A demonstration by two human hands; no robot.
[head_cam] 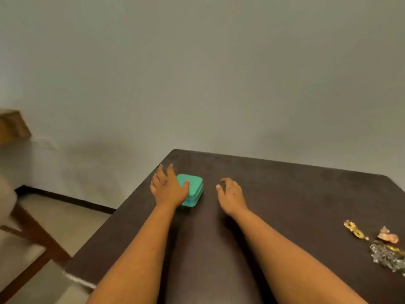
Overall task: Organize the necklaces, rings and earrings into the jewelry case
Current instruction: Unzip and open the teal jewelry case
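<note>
A small teal jewelry case (pixel 194 189), closed, sits near the far left corner of the dark table (pixel 285 194). My left hand (pixel 168 187) rests against its left side, thumb laid on the lid and fingers spread. To the case's right, a little apart from it, my right hand (pixel 230 194) hovers with curled, parted fingers and holds nothing. At the right edge of the view lie a gold piece (pixel 355 229), a pink-orange piece (pixel 388 235) and a clear crystal necklace (pixel 386 256), partly cut off by the frame.
The table's left edge (pixel 122 216) drops to a tiled floor. A wooden chair (pixel 28 233) stands at the lower left, and a plain wall rises behind the table.
</note>
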